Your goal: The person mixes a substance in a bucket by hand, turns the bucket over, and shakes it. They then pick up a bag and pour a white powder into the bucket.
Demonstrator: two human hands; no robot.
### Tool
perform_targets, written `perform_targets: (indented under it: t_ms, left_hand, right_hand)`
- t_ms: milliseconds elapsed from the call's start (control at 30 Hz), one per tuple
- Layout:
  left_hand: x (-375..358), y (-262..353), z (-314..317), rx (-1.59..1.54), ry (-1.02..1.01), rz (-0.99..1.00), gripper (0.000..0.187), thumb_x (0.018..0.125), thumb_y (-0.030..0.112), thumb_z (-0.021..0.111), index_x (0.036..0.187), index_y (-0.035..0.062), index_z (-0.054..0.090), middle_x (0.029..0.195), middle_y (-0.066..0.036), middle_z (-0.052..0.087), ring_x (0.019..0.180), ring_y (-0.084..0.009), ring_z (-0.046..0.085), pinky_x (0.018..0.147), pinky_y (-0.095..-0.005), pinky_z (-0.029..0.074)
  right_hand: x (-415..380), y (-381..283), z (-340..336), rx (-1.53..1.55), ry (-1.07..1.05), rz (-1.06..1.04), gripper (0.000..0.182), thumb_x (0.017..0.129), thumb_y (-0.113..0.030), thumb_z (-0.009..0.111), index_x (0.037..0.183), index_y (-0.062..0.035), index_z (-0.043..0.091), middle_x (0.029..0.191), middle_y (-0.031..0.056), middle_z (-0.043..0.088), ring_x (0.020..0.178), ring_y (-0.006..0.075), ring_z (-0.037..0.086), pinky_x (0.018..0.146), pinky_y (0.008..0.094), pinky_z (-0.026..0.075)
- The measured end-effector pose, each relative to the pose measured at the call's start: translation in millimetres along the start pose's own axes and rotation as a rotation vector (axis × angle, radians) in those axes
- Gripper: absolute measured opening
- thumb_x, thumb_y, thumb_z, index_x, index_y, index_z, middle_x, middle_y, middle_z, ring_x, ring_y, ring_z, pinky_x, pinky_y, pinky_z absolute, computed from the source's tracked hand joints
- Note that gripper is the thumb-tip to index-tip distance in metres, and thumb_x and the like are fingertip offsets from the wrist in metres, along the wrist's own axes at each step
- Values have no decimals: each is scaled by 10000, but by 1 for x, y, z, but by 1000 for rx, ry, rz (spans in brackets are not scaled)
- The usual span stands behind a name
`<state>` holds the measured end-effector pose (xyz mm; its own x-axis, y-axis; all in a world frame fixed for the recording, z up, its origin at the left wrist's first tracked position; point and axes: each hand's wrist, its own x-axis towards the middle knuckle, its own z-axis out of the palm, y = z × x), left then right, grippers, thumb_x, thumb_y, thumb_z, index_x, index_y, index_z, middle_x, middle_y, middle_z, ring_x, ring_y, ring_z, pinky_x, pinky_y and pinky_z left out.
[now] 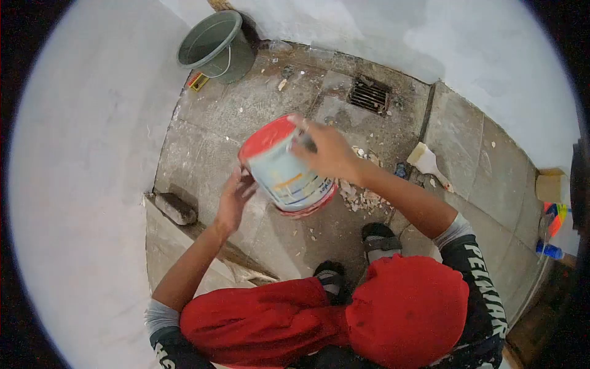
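Note:
Between my two hands a paint bucket [286,175], pale with printed lettering and red at both ends, is held tilted above the floor. My right hand [326,147] grips its upper right side, fingers near the upper red end. Against the bucket's left side is my left hand [231,200], its fingers partly hidden by the bucket. The bucket is slightly blurred, and whether anything is inside does not show. Below and to the right of it, pale flaked chips [365,198] lie in a heap on the floor.
A grey-green pail [230,61] stands in the far left corner beside a small yellow box [198,81]. A floor drain [369,95] lies near the back wall. Right of the chips is a wide brush [430,165]. A stone-like block [176,208] rests on the left ledge.

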<state>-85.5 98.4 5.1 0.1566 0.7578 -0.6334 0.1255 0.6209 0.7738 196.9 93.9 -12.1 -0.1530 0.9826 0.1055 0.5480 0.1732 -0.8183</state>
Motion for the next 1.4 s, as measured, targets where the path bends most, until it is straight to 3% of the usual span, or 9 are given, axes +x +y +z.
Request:
perform_targets:
  t_ms: [167,233,400,700,867,1000,1200,1300,1400]
  left_hand:
    - [-15,48,14,683,-240,708,692,1003,489,442,1532,76,272,1351,-136,399,1253,-254,409,1126,-403,286]
    - [-7,38,18,480,-274,539,703,1001,502,439,1541,91,255,1384,-131,366,1268,-260,402,1123,-411,295]
    - [-45,63,45,103,-489,56,911,927,647,454,1565,94,111,1587,-181,189,1433,-304,281,1148,-453,291]
    - [-64,67,84,740,-478,411,758,899,311,706,1493,69,302,1464,-143,389,1336,-254,420,1048,-387,433]
    - [-70,66,102,941,-131,628,387,888,229,715,1156,32,518,985,-109,605,855,-180,597,700,-327,515]
    - [-73,65,110,954,-95,733,350,881,250,724,1041,9,527,841,-117,612,737,-205,588,648,-349,476]
    - [-73,62,107,1019,78,860,386,868,262,735,1017,-25,523,833,-208,620,703,-309,618,632,-401,474]
    - [-75,59,105,1009,99,878,388,865,261,736,1017,-28,525,816,-220,628,699,-327,631,625,-410,475]
    - [-75,48,105,1034,102,868,390,869,263,730,1021,-30,522,795,-216,625,684,-340,626,621,-413,476]
  right_hand:
    - [25,11,-37,58,125,232,699,910,-626,500,1210,-7,622,1005,298,667,939,437,666,832,469,523]
    - [26,22,-38,225,-166,539,747,897,-662,481,1156,15,658,1084,294,660,952,427,677,840,460,527]
    - [-1,55,-29,221,-290,655,738,915,-627,486,1227,29,616,1141,248,662,1013,358,669,895,425,523]
    - [-36,87,-32,950,-602,711,698,963,-575,463,1363,-5,504,1327,198,562,1145,256,602,985,397,480]
    - [-50,105,-38,998,-577,723,698,985,-566,435,1424,-23,447,1416,183,504,1194,216,571,1015,388,461]
    - [-54,125,-25,909,-418,974,586,1007,-522,411,1330,-52,547,1266,123,614,1056,192,636,947,343,509]
    - [-118,7,-68,299,627,178,245,884,-236,686,977,-15,636,960,130,679,876,240,646,784,386,505]
    - [-142,-21,-84,252,193,-297,172,875,-162,668,947,-18,607,901,156,652,841,309,647,773,394,509]
    - [-134,-29,-70,-60,-232,-292,163,839,-89,671,970,-4,623,893,151,637,855,319,629,777,397,500]
